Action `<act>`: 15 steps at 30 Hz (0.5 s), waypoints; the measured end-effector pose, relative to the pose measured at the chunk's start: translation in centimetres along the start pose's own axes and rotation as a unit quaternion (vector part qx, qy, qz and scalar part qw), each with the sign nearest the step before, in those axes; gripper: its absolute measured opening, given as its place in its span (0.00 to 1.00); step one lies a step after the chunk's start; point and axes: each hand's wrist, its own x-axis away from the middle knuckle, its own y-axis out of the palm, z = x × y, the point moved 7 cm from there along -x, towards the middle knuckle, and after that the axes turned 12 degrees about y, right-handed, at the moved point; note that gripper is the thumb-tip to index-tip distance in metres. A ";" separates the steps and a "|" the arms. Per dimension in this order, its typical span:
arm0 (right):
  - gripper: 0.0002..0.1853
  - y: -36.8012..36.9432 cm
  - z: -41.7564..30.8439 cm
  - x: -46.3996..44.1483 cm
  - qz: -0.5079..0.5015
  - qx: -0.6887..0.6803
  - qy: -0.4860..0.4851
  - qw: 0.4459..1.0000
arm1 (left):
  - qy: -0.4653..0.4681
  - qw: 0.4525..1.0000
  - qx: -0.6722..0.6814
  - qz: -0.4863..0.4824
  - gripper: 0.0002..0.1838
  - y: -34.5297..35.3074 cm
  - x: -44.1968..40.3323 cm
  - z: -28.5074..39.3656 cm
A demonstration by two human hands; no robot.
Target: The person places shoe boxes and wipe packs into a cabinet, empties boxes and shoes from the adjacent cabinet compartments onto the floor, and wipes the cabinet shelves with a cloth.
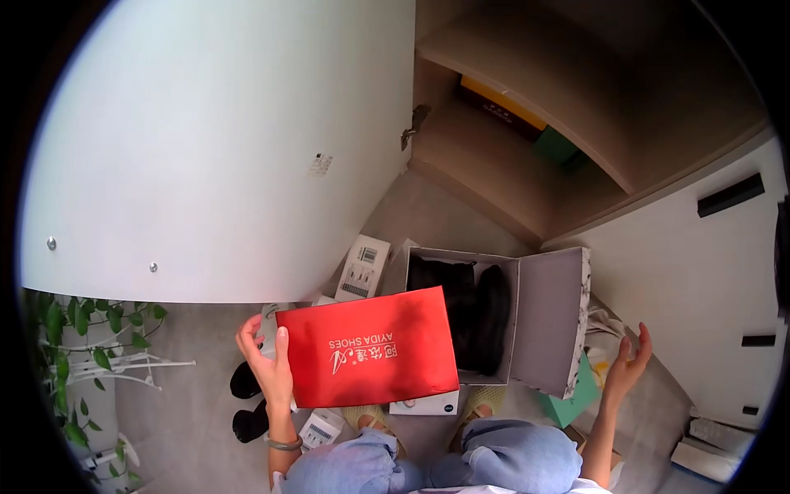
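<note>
A red shoe box (374,347) with white lettering is held by my left hand (270,362), thumb on its top face and fingers at its left edge. My right hand (627,366) is raised at the right with its fingers apart and nothing in it. Between the two, an open box (550,317) stands on the floor with black boots (491,321) inside. The red box overlaps the left part of the open box in view and hides some of it.
A white cabinet door (222,148) stands open at the left. Shelves (502,169) hold a yellow-and-brown box (504,107). White boxes (362,267), black shoes (249,421) and a green box (573,395) lie on the floor. A plant (78,329) is at the left.
</note>
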 end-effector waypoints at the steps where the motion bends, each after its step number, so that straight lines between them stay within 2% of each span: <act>1: 0.14 0.0 -4.5 0.8 -0.001 -0.022 -0.029 0.999 | -0.071 0.997 -0.012 -0.013 0.27 -0.1 1.1 -2.2; 2: 0.14 1.5 -5.8 1.9 -0.077 -0.085 -0.032 0.993 | -0.072 0.997 -0.017 -0.012 0.27 -0.3 2.1 -3.8; 3: 0.15 2.8 -7.1 2.9 -0.150 -0.147 -0.035 0.977 | -0.156 0.986 0.057 -0.022 0.29 0.0 3.6 -6.4; 4: 0.16 5.4 -8.8 4.7 -0.290 -0.168 -0.032 0.942 | -0.237 0.962 0.131 -0.029 0.30 0.7 5.0 -8.3; 5: 0.17 8.0 -10.8 6.9 -0.424 -0.187 -0.031 0.886 | -0.293 0.932 0.204 -0.064 0.31 1.7 6.3 -9.4; 6: 0.19 10.5 -13.3 9.4 -0.521 -0.211 -0.011 0.827 | -0.293 0.933 0.202 -0.059 0.31 1.9 6.9 -10.1; 7: 0.21 12.8 -15.2 12.1 -0.612 -0.231 0.006 0.756 | -0.295 0.912 0.278 -0.067 0.30 3.0 7.7 -10.5; 8: 0.27 15.3 -14.2 15.0 -0.666 -0.213 0.043 0.714 | -0.295 0.886 0.351 -0.071 0.30 3.5 8.4 -10.4; 9: 0.32 17.2 -13.6 17.3 -0.709 -0.162 0.066 0.684 | -0.266 0.915 0.287 -0.096 0.29 3.3 8.3 -9.3; 10: 0.37 18.6 -13.5 19.7 -0.751 -0.166 0.105 0.630 | -0.237 0.939 0.219 -0.120 0.29 3.2 7.9 -8.2; 12: 0.41 19.5 -14.1 21.8 -0.754 -0.201 0.151 0.607 | -0.225 0.943 0.209 -0.127 0.28 3.5 8.5 -8.2; 13: 0.41 19.3 -14.7 22.4 -0.763 -0.201 0.141 0.597 | -0.262 0.923 0.259 -0.109 0.29 3.8 9.2 -8.8; 14: 0.43 19.0 -14.9 22.4 -0.757 -0.211 0.194 0.588 | -0.294 0.900 0.309 -0.091 0.29 4.1 9.8 -9.2; 15: 0.45 18.8 -14.6 22.5 -0.746 -0.219 0.248 0.578 | -0.297 0.901 0.305 -0.081 0.29 4.0 10.1 -9.3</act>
